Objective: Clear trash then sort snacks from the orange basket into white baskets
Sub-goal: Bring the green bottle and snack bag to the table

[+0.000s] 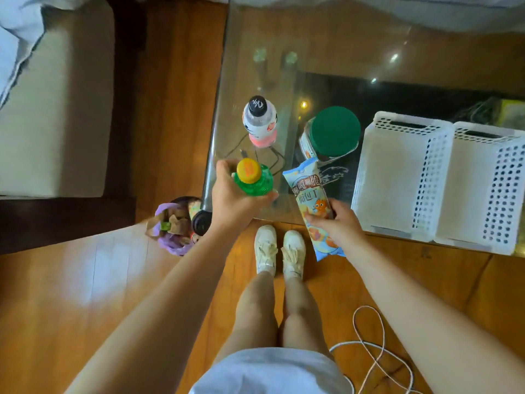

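Observation:
My left hand (231, 196) grips a green bottle with a yellow cap (252, 177) over the near left corner of the glass table (326, 46). My right hand (339, 223) holds a long light-blue snack packet (308, 191) by its lower half at the table's front edge. Two empty white baskets (397, 177) (483, 189) stand side by side on the right of the table. A pink-and-white drink bottle with a black cap (260, 120) and a jar with a green lid (333, 132) stand upright behind my hands. No orange basket is in view.
A trash bin with a purple liner (176, 226), filled with wrappers, stands on the wooden floor left of the table corner. A beige sofa (56, 109) fills the left side. A white cable (369, 345) loops on the floor by my feet.

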A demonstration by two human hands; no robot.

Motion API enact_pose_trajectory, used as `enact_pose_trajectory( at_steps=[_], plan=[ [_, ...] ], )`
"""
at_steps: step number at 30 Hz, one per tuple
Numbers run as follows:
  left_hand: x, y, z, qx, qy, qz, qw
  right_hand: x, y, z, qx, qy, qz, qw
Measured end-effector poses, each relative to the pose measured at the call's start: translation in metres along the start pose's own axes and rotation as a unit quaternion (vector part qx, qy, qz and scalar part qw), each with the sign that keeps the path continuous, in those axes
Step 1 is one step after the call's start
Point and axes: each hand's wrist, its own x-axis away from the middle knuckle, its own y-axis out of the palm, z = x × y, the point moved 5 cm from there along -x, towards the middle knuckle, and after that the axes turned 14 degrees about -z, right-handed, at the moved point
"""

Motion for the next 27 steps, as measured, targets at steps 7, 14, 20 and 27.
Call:
enact_pose_trajectory(
  at_steps=[7, 14, 20, 27],
  plan=[
    [-0.028, 0.015, -0.037, 0.009, 0.004, -0.028, 1.0, -0.058, 0.001, 0.007, 0.036, -0.018, 0.04, 0.998],
    [-0.033, 0.014, -0.043, 0.032, 0.023, -0.083, 0.996, -0.082, 0.002, 0.0, 0.147, -0.02, 0.06, 0.987],
    [-0.033, 0.016, -0.047, 0.091, 0.011, -0.1, 0.991, -0.094, 0.006, -0.007, 0.167, -0.013, 0.026, 0.986],
    [-0.029, 0.018, -0.05, 0.116, -0.023, -0.085, 0.989, -0.098, -0.001, -0.007, 0.218, 0.003, 0.003, 0.976]
  ],
)
